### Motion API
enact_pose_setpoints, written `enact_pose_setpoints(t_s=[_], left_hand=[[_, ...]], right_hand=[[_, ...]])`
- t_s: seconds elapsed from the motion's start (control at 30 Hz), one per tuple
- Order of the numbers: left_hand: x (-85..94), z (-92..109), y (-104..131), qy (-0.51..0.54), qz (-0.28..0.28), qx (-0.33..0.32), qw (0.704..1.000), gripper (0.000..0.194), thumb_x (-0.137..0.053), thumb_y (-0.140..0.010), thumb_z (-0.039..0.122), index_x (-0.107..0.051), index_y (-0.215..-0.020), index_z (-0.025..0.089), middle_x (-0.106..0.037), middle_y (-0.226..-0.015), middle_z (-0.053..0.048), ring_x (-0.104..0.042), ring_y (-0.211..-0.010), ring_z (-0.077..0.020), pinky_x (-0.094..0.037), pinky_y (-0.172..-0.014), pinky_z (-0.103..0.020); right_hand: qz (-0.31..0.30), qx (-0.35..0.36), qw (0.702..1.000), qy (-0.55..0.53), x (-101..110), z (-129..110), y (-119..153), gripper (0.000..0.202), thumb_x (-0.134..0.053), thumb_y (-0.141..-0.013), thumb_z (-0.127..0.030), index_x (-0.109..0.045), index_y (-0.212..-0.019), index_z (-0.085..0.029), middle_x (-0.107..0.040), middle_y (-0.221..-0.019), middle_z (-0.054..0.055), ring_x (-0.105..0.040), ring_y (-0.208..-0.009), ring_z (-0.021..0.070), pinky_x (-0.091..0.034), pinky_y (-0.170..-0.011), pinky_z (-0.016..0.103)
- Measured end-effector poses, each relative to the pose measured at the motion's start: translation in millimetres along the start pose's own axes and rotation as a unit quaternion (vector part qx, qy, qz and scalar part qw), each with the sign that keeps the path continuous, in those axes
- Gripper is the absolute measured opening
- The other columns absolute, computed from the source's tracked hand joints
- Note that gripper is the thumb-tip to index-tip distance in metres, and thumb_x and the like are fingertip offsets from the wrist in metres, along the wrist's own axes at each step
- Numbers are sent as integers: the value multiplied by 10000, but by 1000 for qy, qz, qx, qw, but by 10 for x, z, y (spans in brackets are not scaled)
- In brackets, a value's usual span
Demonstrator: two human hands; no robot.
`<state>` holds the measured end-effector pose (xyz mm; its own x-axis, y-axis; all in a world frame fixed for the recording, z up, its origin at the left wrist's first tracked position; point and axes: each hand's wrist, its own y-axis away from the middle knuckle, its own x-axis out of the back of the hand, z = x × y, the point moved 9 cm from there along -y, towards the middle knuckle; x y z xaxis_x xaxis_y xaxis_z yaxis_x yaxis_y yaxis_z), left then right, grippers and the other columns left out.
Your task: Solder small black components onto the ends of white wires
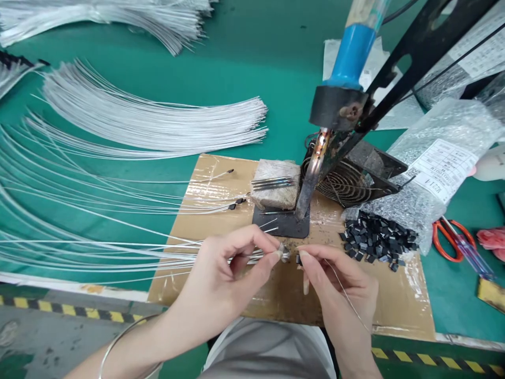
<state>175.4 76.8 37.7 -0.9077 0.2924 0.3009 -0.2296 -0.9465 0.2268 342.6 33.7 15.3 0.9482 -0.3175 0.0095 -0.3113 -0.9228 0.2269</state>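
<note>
My left hand (232, 271) pinches a small silvery piece (284, 253) between thumb and forefinger; its exact kind is too small to tell. White wires (173, 258) run in from the left behind that hand. Close by on the right, thumb and forefinger of my right hand (343, 279) grip a small black connector (299, 259), with a narrow gap between it and the silvery piece. A thin solder wire (347, 297) trails across my right palm. Both hands are over the cardboard sheet (394, 302), just in front of the soldering iron tip (303, 205).
The blue-handled soldering iron (353, 55) hangs from a black stand (410, 58). Behind its tip stands a fan (343, 181). Loose black connectors (374, 237) lie in a pile at right, near orange-handled scissors (437, 245). A bundle of white wires (150, 113) rests at left.
</note>
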Motion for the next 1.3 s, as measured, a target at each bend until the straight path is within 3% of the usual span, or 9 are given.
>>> enact_pose_setpoints(t_s=[0.2, 0.4, 0.8, 0.87, 1.0, 1.2, 1.3], left_hand=[[-31, -8, 6, 9, -14, 2, 1000, 161, -626, -881, 247, -694, -745, 193, -767, -831, -50, -559, -595, -119, -271, -457, -230], [-47, 43, -27, 31, -22, -4, 999, 170, -629, -878, 234, -699, -729, 194, -761, -793, -38, -572, -605, -116, -310, -461, -216], [-72, 48, -41, 76, -29, -5, 997, 141, -635, -873, 161, -692, -749, 194, -770, -812, -23, -675, -707, -123, -522, -611, -194], [-70, 61, -54, 75, -24, -3, 997, 138, -637, -862, 165, -694, -738, 188, -775, -807, -30, -687, -706, -128, -530, -612, -197], [-51, 85, -77, 76, -8, -4, 997, 134, -640, -840, 178, -692, -716, 182, -783, -805, -33, -700, -713, -127, -545, -638, -194], [-28, 72, -113, 55, 6, -4, 998, 136, -649, -827, 196, -702, -703, 181, -774, -784, -19, -657, -666, -103, -512, -587, -163], [-22, 64, -141, 59, 14, -5, 998, 118, -658, -819, 185, -701, -710, 178, -776, -790, -19, -661, -670, -100, -509, -583, -155]], right_hand=[[-42, 34, 999, -7, -80, -28, -27, 69, -750, -874, -256, -807, -846, -280, -685, -673, -26, -571, -515, 84, -491, -495, 201], [-25, 13, 999, -19, -69, -16, -31, 70, -753, -863, -255, -810, -824, -272, -681, -682, -20, -563, -520, 85, -492, -505, 215], [-41, 34, 999, 2, -77, -17, -35, 62, -747, -882, -272, -804, -857, -272, -713, -751, -10, -540, -517, 81, -473, -498, 218], [-37, 63, 997, 40, -54, -50, -27, 110, -694, -927, -311, -798, -935, -274, -693, -782, -3, -535, -551, 93, -476, -537, 240], [-46, 125, 987, 92, -29, -103, 13, 365, -400, -1058, -381, -720, -1189, -263, -592, -796, 3, -526, -617, 122, -448, -576, 268], [12, 82, 988, 130, 27, -129, 70, 289, -403, -1048, -298, -536, -1305, -276, -627, -689, -59, -518, -613, 128, -416, -624, 265], [36, 78, 988, 129, 64, -180, 99, 163, -436, -1031, -269, -537, -1159, -278, -589, -694, -65, -494, -623, 123, -391, -630, 268]])
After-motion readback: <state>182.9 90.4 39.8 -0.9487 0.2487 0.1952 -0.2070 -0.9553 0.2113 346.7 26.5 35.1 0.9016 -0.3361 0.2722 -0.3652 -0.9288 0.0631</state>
